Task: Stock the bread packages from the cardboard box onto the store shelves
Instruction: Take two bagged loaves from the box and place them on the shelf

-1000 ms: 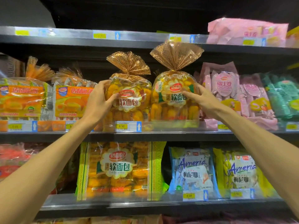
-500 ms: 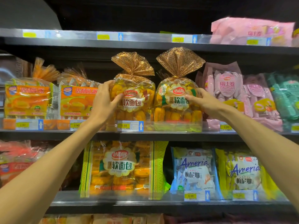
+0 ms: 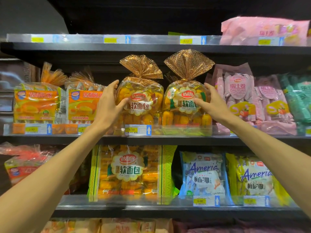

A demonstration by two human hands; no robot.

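Two clear bags of yellow soft bread with gold tied tops stand side by side on the middle shelf (image 3: pixel 176 140). My left hand (image 3: pixel 108 106) lies against the left side of the left bag (image 3: pixel 143 106), fingers spread upward and thumb on the bag's front. My right hand (image 3: pixel 212 102) mirrors it on the right bag (image 3: pixel 182 106), thumb on the label and fingers up along the bag's right side. Both bags rest on the shelf behind the clear front rail. No cardboard box is in view.
Orange pie packs (image 3: pixel 37 103) fill the shelf to the left, pink Swiss-roll bags (image 3: pixel 239 98) and green bags (image 3: pixel 297 98) to the right. Below sit a large yellow bread pack (image 3: pixel 129 172) and blue and yellow Ameria packs (image 3: pixel 203 175). A pink pack (image 3: pixel 264 31) lies on the top shelf.
Both hands have loosened from a firm hold on the bags to spread fingers against their sides. The bags now stand settled on the shelf.
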